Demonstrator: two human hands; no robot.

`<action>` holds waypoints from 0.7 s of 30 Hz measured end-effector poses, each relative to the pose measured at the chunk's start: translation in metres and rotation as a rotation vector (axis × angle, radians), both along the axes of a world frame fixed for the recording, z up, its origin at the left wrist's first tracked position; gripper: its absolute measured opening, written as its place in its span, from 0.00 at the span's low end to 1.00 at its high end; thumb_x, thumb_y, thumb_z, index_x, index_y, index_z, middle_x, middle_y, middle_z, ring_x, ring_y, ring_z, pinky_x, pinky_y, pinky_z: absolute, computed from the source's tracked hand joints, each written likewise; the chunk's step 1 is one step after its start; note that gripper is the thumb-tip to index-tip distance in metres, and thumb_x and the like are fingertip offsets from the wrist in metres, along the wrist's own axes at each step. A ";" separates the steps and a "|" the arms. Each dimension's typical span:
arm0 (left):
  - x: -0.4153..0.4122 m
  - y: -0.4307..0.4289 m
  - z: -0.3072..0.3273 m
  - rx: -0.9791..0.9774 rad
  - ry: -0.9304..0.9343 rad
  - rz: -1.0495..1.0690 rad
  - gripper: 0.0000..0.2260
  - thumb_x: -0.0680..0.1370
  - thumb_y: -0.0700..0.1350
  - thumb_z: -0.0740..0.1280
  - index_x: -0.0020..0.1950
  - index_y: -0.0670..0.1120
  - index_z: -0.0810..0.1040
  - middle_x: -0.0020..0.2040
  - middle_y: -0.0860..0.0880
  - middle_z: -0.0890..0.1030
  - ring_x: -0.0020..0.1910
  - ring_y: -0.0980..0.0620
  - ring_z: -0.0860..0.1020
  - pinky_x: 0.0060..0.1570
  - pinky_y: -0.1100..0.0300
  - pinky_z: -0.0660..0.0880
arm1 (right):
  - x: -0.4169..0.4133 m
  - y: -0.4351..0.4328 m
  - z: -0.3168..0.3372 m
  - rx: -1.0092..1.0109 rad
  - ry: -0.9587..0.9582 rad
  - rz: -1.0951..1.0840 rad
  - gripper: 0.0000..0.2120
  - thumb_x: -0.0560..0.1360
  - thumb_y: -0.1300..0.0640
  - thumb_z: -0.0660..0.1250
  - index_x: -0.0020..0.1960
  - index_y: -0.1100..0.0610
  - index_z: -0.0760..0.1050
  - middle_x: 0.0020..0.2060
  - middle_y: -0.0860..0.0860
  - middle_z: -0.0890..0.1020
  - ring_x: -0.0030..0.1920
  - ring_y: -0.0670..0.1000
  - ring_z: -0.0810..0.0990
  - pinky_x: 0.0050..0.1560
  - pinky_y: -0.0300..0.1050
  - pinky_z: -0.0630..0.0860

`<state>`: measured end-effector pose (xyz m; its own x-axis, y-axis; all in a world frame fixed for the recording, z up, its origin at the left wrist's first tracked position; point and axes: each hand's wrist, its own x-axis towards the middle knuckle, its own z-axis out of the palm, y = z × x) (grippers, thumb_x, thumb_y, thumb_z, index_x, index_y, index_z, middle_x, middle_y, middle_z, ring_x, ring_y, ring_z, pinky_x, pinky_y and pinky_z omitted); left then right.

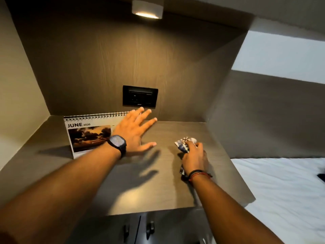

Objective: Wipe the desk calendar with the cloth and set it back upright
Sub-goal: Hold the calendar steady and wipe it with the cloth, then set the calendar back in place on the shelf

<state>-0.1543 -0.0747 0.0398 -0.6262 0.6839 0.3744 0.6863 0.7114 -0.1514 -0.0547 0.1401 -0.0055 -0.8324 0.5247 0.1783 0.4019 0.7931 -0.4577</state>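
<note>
The right hand (193,156) sits nearest, low over the desk (149,187), fingers curled around a bunched checked cloth (184,144). Farther in, the left hand (135,132), a dark watch (118,144) at its wrist, is spread wide, palm down, empty, in front of the right end of the desk calendar (88,134). The calendar stands upright toward the back left, reading "JUNE 2026".

One desk calendar (88,134); one cloth (184,144); two hands, left hand (135,132) and right hand (194,158); one watch (117,144); one wall socket (140,96); one lamp (147,9); two cabinet handles (150,228).
</note>
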 end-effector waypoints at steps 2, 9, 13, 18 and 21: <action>0.021 0.028 -0.021 0.009 -0.113 -0.032 0.37 0.71 0.71 0.50 0.74 0.52 0.59 0.75 0.42 0.60 0.73 0.41 0.58 0.70 0.46 0.56 | 0.013 0.023 -0.004 0.101 -0.079 -0.019 0.19 0.75 0.60 0.60 0.65 0.47 0.69 0.62 0.57 0.71 0.57 0.62 0.74 0.55 0.54 0.76; 0.061 0.090 -0.082 -0.059 -0.432 0.016 0.39 0.67 0.73 0.52 0.73 0.55 0.54 0.76 0.46 0.58 0.72 0.44 0.57 0.70 0.45 0.56 | 0.031 0.052 -0.030 0.194 -0.189 0.048 0.22 0.76 0.56 0.60 0.68 0.42 0.64 0.69 0.55 0.68 0.66 0.59 0.68 0.63 0.56 0.68; 0.066 0.096 -0.102 -0.093 -0.464 0.043 0.41 0.65 0.76 0.48 0.73 0.57 0.53 0.76 0.47 0.56 0.73 0.44 0.55 0.70 0.43 0.54 | 0.035 0.052 -0.046 0.178 -0.168 0.111 0.27 0.75 0.42 0.60 0.72 0.41 0.57 0.76 0.54 0.57 0.76 0.58 0.54 0.74 0.60 0.58; 0.068 0.095 -0.115 -0.064 -0.457 0.056 0.41 0.65 0.77 0.43 0.74 0.58 0.50 0.77 0.47 0.54 0.74 0.44 0.50 0.71 0.42 0.47 | 0.033 0.054 -0.055 0.197 -0.171 0.110 0.31 0.73 0.35 0.56 0.73 0.41 0.54 0.77 0.53 0.57 0.76 0.57 0.53 0.74 0.61 0.56; 0.067 0.089 -0.113 -0.016 -0.436 0.081 0.43 0.64 0.78 0.42 0.75 0.58 0.49 0.78 0.48 0.51 0.75 0.44 0.48 0.72 0.43 0.46 | 0.030 0.052 -0.054 0.266 -0.165 0.078 0.35 0.71 0.31 0.50 0.74 0.44 0.52 0.77 0.55 0.56 0.77 0.58 0.49 0.74 0.61 0.47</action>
